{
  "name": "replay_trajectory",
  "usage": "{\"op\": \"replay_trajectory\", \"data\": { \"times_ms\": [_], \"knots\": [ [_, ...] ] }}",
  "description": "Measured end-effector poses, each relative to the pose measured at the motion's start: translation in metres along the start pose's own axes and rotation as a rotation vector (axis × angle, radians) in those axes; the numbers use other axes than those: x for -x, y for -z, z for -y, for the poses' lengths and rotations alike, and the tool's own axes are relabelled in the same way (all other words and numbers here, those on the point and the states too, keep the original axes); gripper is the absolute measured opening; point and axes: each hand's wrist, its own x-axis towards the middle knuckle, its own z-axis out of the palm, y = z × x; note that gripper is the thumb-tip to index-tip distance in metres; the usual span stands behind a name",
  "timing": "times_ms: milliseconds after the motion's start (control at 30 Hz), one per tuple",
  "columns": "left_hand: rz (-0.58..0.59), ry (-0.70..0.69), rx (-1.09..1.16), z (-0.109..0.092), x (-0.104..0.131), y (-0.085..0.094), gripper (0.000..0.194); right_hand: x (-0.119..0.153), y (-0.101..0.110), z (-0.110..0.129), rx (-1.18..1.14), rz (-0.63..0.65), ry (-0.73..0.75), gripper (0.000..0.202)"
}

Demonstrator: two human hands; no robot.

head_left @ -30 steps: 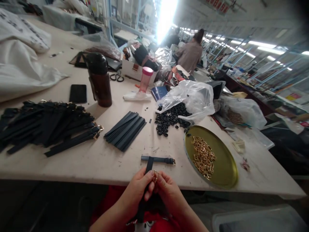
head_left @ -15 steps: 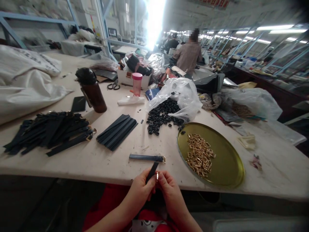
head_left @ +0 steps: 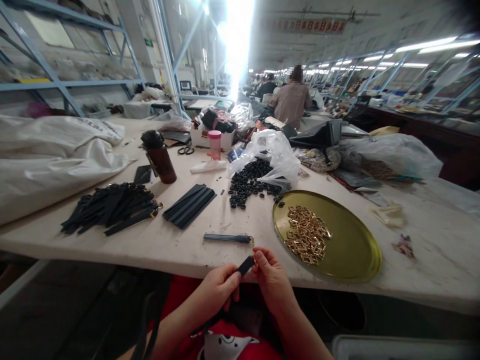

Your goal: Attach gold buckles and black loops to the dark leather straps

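Note:
Just beyond my lap, at the table's front edge, my left hand (head_left: 222,286) is closed round a dark strap (head_left: 246,265), whose free end slants up to the right. My right hand (head_left: 273,278) pinches a small gold buckle (head_left: 255,257) at that end; the fingers partly hide it, so I cannot tell whether the strap passes through it. A strap with a gold buckle and dark loop (head_left: 227,238) lies just beyond my hands. To the right, a round gold-coloured tray (head_left: 350,240) bears a heap of gold buckles (head_left: 307,235).
Flat dark straps (head_left: 190,205) lie stacked left of centre, beside a pile of buckled straps (head_left: 110,207). Black loops (head_left: 247,182) spill from a clear plastic bag (head_left: 279,155). A brown bottle (head_left: 160,160), scissors (head_left: 186,149) and a pink-lidded cup (head_left: 215,146) stand or lie farther back.
The strap end has swung from upright to slanting right, meeting the buckle. My right hand has shifted slightly right and up. The whole view has tilted upward.

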Motion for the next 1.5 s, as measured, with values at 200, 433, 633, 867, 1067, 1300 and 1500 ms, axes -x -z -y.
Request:
{"op": "replay_trajectory", "data": {
  "times_ms": [200, 433, 633, 867, 1067, 1300, 1500],
  "knots": [
    [-0.075, -0.152, -0.249, -0.011, 0.021, -0.001, 0.025, 0.022, -0.001, -0.012, 0.135, 0.127, 0.003, 0.026],
    [-0.013, -0.107, -0.068, 0.001, 0.015, 0.001, 0.020, 0.017, -0.005, -0.006, 0.284, 0.083, 0.106, 0.025],
    [-0.048, -0.032, 0.126, 0.007, -0.010, 0.009, 0.029, 0.001, -0.006, -0.013, 0.417, 0.083, 0.108, 0.026],
    [0.000, 0.091, 0.350, 0.013, -0.030, 0.019, 0.030, -0.021, -0.011, -0.010, 0.435, 0.087, -0.058, 0.030],
    [0.008, 0.180, 0.483, 0.011, -0.045, 0.025, 0.023, -0.034, -0.014, -0.008, 0.688, 0.093, 0.029, 0.031],
    [-0.072, 0.083, 0.235, 0.006, -0.049, 0.033, 0.026, -0.042, -0.011, -0.001, 1.037, 0.161, 0.385, 0.014],
    [-0.071, 0.023, 0.223, 0.001, -0.065, 0.045, 0.026, -0.062, -0.011, 0.006, 0.807, 0.251, 0.169, 0.024]
  ]
}}
